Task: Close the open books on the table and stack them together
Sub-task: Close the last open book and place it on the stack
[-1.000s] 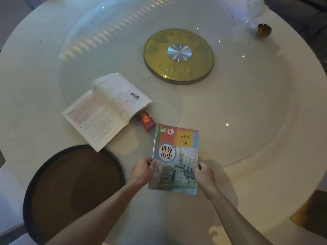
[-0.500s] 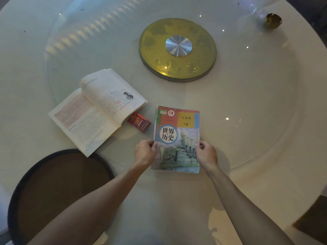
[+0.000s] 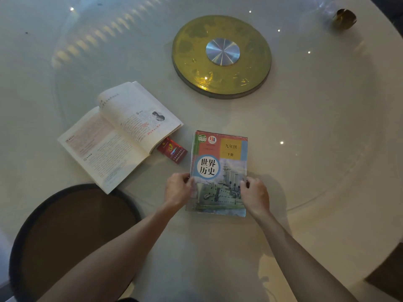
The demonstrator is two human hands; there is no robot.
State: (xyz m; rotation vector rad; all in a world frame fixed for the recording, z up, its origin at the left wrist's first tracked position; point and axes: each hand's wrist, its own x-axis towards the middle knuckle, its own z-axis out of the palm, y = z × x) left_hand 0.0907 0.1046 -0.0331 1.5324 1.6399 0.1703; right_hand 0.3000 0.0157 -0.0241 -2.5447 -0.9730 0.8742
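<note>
Right now the closed book (image 3: 219, 173) with the warship on its cover lies flat on the pale round counter (image 3: 327, 171), near the person's edge. The left hand (image 3: 177, 190) grips its left edge and the right hand (image 3: 255, 194) its right edge, the fingers (image 3: 244, 183) of each hand clamped on the cover's lower half, thumbs on top.

Just beside the book's upper left corner sits a small red packet (image 3: 172, 150), partly tucked under the right page of the open book (image 3: 118, 134). That open book lies face up to the left, tilted, its pages spread and its right leaf arching up from the spine.

Nearer the person on the left is a dark round stool seat (image 3: 72, 234), partly below the counter's rim. Farther out, a gold turntable disc (image 3: 221, 56) with a silver hub sits at the counter's middle, and a small gold object (image 3: 344, 18) stands at the far right edge.
</note>
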